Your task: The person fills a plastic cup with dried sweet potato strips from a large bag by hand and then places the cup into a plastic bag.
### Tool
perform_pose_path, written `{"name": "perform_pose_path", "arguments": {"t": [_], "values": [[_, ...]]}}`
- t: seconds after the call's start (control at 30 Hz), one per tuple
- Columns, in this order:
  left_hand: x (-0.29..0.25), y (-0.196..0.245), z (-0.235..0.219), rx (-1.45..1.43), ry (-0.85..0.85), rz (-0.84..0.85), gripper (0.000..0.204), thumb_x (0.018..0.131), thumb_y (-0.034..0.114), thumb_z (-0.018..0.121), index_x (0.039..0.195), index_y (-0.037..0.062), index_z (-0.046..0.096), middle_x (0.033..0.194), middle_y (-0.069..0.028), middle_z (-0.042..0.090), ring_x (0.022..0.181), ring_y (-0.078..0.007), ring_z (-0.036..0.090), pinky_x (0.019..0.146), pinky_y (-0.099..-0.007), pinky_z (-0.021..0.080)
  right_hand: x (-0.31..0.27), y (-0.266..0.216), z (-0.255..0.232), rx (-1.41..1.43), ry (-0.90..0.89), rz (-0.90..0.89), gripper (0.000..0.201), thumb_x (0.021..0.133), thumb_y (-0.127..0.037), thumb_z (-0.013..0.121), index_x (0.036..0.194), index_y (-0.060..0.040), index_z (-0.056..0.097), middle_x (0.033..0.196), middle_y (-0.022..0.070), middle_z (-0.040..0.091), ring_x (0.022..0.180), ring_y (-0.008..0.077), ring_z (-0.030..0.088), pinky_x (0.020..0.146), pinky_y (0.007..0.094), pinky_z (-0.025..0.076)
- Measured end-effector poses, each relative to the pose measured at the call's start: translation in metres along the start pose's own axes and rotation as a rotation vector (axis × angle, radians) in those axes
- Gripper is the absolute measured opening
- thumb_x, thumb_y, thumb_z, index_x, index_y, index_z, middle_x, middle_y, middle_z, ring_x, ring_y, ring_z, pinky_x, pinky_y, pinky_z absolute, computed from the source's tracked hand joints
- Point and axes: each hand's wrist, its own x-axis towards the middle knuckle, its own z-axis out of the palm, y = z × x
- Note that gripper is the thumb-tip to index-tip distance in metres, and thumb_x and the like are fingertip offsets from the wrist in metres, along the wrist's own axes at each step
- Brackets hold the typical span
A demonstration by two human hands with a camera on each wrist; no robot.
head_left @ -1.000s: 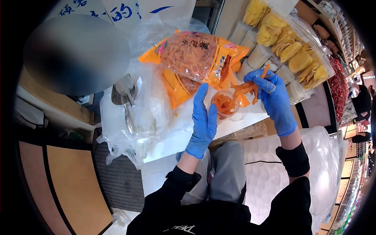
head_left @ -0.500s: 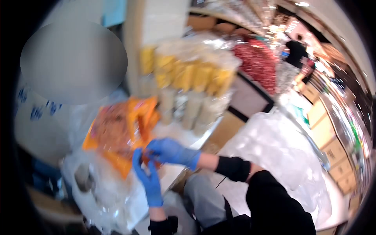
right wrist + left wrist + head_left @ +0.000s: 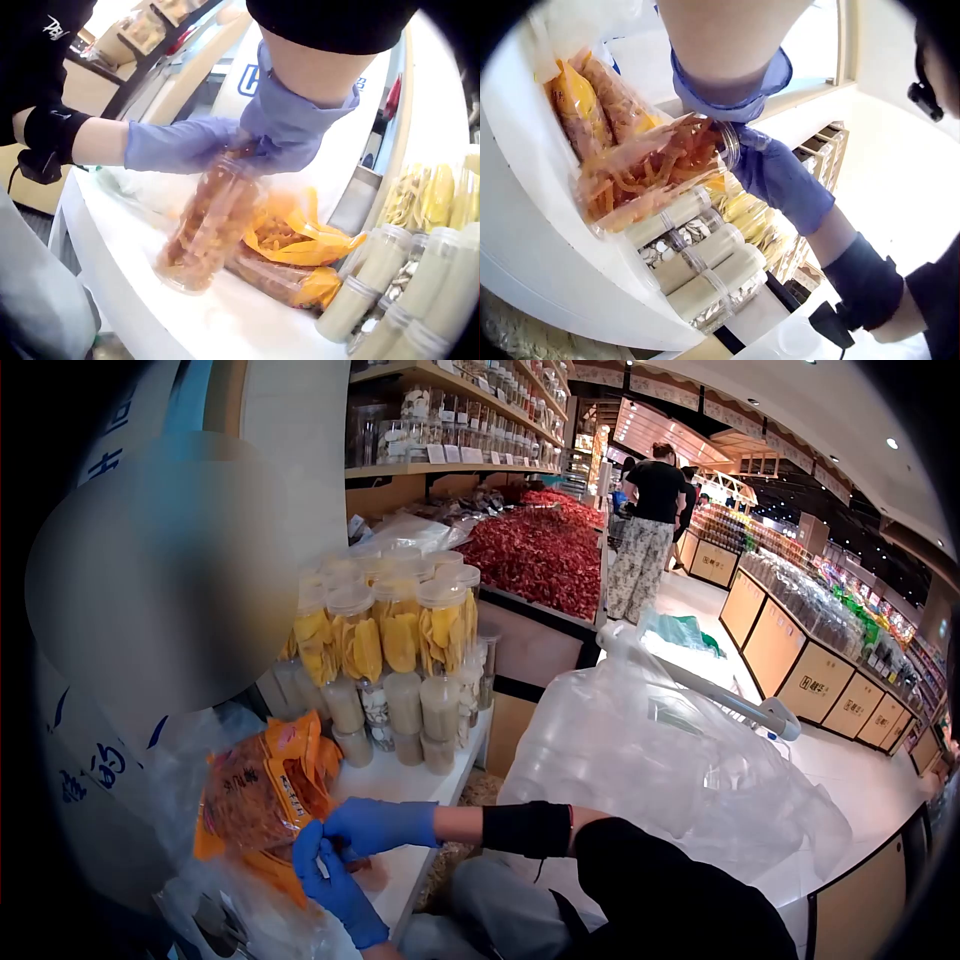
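Observation:
A clear jar packed with orange strips (image 3: 652, 172) (image 3: 210, 225) stands on the white table, its mouth by both blue-gloved hands. My right hand (image 3: 385, 826) (image 3: 780, 180) (image 3: 289, 127) is at the mouth, fingers bent down around a few strips; its fingertips are partly hidden. Beside the rim is my left hand (image 3: 340, 890) (image 3: 727, 86) (image 3: 180, 144), fingers slightly curved and close to the right fingers. Orange bags of strips (image 3: 240, 795) (image 3: 292, 240) lie just behind the jar.
Stacked jars of yellow slices (image 3: 400, 635) and pale contents (image 3: 403, 705) line the table's far end. Clear plastic (image 3: 225, 910) covers the near left. A plastic-wrapped bulk (image 3: 640, 750) stands to the right. Red goods (image 3: 535, 555) and a standing person (image 3: 652, 530) are farther off.
The head view has swung toward the shop aisle. My right hand has come down from beside the jar to its mouth with the strips; my left hand stays near the rim.

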Motion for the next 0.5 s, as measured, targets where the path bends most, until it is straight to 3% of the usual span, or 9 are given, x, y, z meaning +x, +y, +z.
{"name": "perform_pose_path", "arguments": {"t": [0.03, 0.17, 0.27, 0.37, 0.4, 0.5], "values": [[0.002, -0.003, -0.002, -0.071, -0.001, -0.029, 0.021, 0.089, 0.005, 0.057, 0.108, -0.002, 0.062, 0.111, -0.0111, 0.062, 0.1, -0.0217, 0.058, 0.089, -0.0327, 0.044, -0.004, 0.0, -0.002, 0.036, 0.042, 0.004, 0.03, 0.073, -0.02, 0.068, 0.101, -0.0078, 0.064, 0.087, 0.0131, 0.066, 0.078, 0.0305, 0.064, 0.07, 0.0349, 0.049], [0.01, -0.017, -0.017, 0.284, -0.096, 0.068, 0.019, 0.087, 0.004, 0.059, 0.104, -0.0012, 0.065, 0.115, -0.012, 0.06, 0.11, -0.0218, 0.055, 0.092, -0.0339, 0.044, -0.007, 0.027, 0.018, 0.048, 0.305, -0.003, 0.03, 0.08, -0.021, 0.064, 0.108, -0.0125, 0.063, 0.094, 0.0136, 0.066, 0.083, 0.0311, 0.064, 0.075, 0.037, 0.05], [0.014, -0.031, -0.016, 0.254, -0.131, -0.108, 0.02, 0.084, 0.003, 0.062, 0.103, 0.0001, 0.066, 0.118, -0.0129, 0.059, 0.114, -0.0238, 0.053, 0.093, -0.0339, 0.043, -0.005, 0.047, 0.031, 0.006, 0.407, -0.162, 0.028, 0.084, -0.022, 0.06, 0.111, -0.0155, 0.06, 0.088, 0.0154, 0.065, 0.079, 0.0341, 0.064, 0.072, 0.0406, 0.051], [0.015, -0.045, -0.016, 0.124, -0.154, -0.273, 0.024, 0.079, 0.0, 0.065, 0.103, 0.0019, 0.067, 0.12, -0.0122, 0.058, 0.115, -0.026, 0.053, 0.094, -0.0341, 0.043, -0.015, 0.028, 0.026, -0.122, 0.418, 0.0, 0.026, 0.086, -0.023, 0.056, 0.11, -0.0137, 0.055, 0.081, 0.0171, 0.063, 0.073, 0.0383, 0.061, 0.065, 0.0444, 0.049], [0.016, -0.047, -0.012, 0.005, -0.111, -0.255, 0.025, 0.077, -0.001, 0.066, 0.101, 0.004, 0.067, 0.118, -0.011, 0.059, 0.114, -0.0264, 0.053, 0.095, -0.0348, 0.043, -0.013, 0.027, 0.027, -0.124, 0.407, -0.014, 0.024, 0.085, -0.021, 0.058, 0.107, -0.0137, 0.057, 0.081, 0.0153, 0.063, 0.073, 0.0362, 0.061, 0.065, 0.0428, 0.049], [0.017, -0.027, -0.013, 0.194, -0.011, -0.015, 0.024, 0.075, -0.001, 0.068, 0.096, 0.0085, 0.069, 0.108, -0.0077, 0.062, 0.106, -0.0254, 0.055, 0.097, -0.036, 0.04, -0.015, 0.023, 0.028, -0.141, 0.415, -0.087, 0.018, 0.081, -0.018, 0.063, 0.099, -0.0136, 0.063, 0.083, 0.01, 0.062, 0.074, 0.0299, 0.061, 0.065, 0.038, 0.05]]}}
